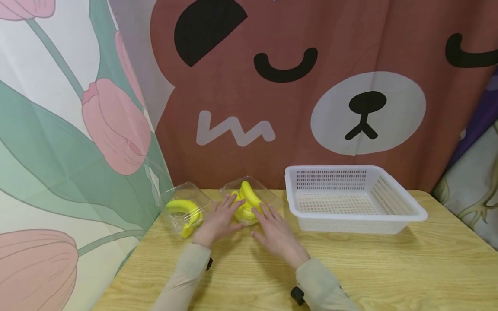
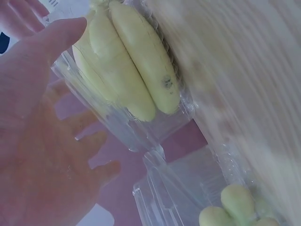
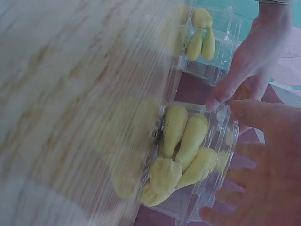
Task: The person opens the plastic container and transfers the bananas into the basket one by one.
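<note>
Beige sleeves (image 1: 326, 283) lie nearest in the head view; left hand (image 1: 221, 222) and right hand (image 1: 278, 236), fingers spread, gripping nothing, are at a clear container (image 1: 269, 193) of glossy yellow bananas (image 1: 250, 195) by the table's (image 1: 253, 276) far edge. Left wrist: plump, smooth bananas, one dark-speckled. Right wrist: bananas bunched inside the container.

Bananas (image 1: 250, 195) yellow, basket (image 1: 355, 218) white (table (image 1: 389, 268) wood-grained).
</note>
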Demonstrator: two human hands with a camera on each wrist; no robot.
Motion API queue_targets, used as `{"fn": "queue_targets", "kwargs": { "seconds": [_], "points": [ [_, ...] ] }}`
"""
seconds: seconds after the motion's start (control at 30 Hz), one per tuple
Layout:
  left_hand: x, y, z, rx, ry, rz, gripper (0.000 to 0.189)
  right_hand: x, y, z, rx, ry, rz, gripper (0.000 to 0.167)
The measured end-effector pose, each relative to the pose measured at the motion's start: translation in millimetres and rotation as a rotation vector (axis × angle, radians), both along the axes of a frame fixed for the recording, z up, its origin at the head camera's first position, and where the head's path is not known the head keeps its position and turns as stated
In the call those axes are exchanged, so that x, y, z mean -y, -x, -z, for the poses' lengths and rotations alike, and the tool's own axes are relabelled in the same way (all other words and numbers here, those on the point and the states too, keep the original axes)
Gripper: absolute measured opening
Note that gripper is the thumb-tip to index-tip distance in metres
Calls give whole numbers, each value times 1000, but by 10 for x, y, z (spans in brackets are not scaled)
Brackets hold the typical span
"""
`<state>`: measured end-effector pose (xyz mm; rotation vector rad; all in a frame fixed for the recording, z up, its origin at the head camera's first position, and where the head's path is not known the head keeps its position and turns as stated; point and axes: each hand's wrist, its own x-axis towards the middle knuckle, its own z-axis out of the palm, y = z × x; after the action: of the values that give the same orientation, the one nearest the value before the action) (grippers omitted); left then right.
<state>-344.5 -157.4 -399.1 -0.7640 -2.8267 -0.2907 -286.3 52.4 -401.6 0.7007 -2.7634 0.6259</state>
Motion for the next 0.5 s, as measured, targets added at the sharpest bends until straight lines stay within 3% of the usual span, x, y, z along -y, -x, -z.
{"fn": "queue_targets", "kwargs": {
  "seconds": [0.17,0.5],
  "points": [
    [-64,-14,0,-5,41,-3,76,9,-3,12,4,-21,-3,66],
    [-185,-96,-37,-72,23,37,74,7,17,-10,21,6,54,62]
  ]
}}
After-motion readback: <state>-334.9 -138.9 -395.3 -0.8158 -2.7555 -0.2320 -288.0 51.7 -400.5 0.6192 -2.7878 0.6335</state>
